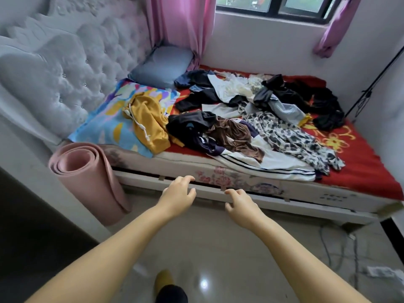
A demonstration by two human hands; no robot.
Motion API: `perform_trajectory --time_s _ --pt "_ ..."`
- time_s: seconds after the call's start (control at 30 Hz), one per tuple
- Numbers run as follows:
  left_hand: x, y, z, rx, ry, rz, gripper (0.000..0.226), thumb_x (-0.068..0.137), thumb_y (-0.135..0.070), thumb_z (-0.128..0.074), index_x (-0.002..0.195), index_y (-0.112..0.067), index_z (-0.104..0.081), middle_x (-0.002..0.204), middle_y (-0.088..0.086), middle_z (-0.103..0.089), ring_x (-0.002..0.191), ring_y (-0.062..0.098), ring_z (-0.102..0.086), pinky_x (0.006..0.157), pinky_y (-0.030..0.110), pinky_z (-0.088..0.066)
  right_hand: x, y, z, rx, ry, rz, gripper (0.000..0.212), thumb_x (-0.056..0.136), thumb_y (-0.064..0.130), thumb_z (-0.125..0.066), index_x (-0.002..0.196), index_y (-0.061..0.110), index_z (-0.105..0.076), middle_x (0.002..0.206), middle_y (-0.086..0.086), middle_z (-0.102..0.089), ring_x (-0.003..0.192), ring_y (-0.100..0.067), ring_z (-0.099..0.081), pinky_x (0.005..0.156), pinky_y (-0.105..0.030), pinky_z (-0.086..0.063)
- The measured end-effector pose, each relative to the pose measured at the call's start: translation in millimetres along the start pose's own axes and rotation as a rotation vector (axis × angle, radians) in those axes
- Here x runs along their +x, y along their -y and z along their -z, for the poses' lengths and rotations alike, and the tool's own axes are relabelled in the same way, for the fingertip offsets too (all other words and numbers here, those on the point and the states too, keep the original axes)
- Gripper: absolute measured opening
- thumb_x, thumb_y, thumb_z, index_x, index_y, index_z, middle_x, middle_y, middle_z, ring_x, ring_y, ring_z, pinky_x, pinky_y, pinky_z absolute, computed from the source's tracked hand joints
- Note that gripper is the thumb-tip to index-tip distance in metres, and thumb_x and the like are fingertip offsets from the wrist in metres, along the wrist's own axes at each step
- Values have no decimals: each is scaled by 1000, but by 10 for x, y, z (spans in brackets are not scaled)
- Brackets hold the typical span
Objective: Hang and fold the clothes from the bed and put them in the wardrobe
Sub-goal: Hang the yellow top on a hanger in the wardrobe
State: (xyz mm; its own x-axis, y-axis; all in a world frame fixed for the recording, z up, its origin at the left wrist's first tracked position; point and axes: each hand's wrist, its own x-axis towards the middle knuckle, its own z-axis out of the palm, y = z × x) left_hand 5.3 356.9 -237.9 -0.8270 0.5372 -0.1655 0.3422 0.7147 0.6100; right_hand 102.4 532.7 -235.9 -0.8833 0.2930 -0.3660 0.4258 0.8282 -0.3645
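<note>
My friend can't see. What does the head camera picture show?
Two empty hands, left hand and right hand, reach toward a bed with a red sheet, piled with messy clothes. A yellow top lies on a colourful pillow, and a rolled pink mat leans beside the bed.

Tufted headboard (65, 68), pink curtains (179, 22), window (273, 5).
</note>
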Motion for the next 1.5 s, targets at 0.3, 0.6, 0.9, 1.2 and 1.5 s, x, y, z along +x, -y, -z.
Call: perform_trajectory --time_s 0.3,0.6,0.9,1.2,1.5 --pt "1377 589 704 -37 26 40 39 98 -25 -42 136 -17 -43 133 6 -47 125 20 -44 104 44 -38 1366 563 344 62 22 -35 42 99 29 -40 140 23 -37 141 -5 -37 118 -24 -48 98 -39 -44" --pt "2387 933 815 -33 73 67 39 98 -28 -42 137 -21 -43 136 2 -47 125 18 -45 104 41 -40 2526 664 466 62 126 -23 43 99 32 -40 142 24 -35 141 -3 -36 116 -22 -50 99 -42 -44" --pt "3754 1224 1211 -71 -46 261 38 98 -24 -44 135 -17 -46 135 7 -48 124 22 -46 103 41 -40 4254 918 948 -52 204 183 45 97 29 -42 142 24 -37 140 -5 -39 122 -25 -47 101 -36 -41" --pt "4448 1727 1462 -119 -94 443 36 97 -27 -44 131 -18 -48 132 7 -48 122 23 -48 99 43 -44 5475 1586 1125 -134 313 367 46 100 28 -40 145 20 -34 143 -8 -36 118 -29 -50 97 -40 -45" --pt "5396 2701 1876 -104 -22 493 38 98 -28 -40 135 -19 -44 136 3 -43 119 21 -47 98 32 -41 6681 2335 837 -166 384 310 40 99 25 -40 138 16 -41 135 -10 -43 115 -29 -51 96 -41 -46"
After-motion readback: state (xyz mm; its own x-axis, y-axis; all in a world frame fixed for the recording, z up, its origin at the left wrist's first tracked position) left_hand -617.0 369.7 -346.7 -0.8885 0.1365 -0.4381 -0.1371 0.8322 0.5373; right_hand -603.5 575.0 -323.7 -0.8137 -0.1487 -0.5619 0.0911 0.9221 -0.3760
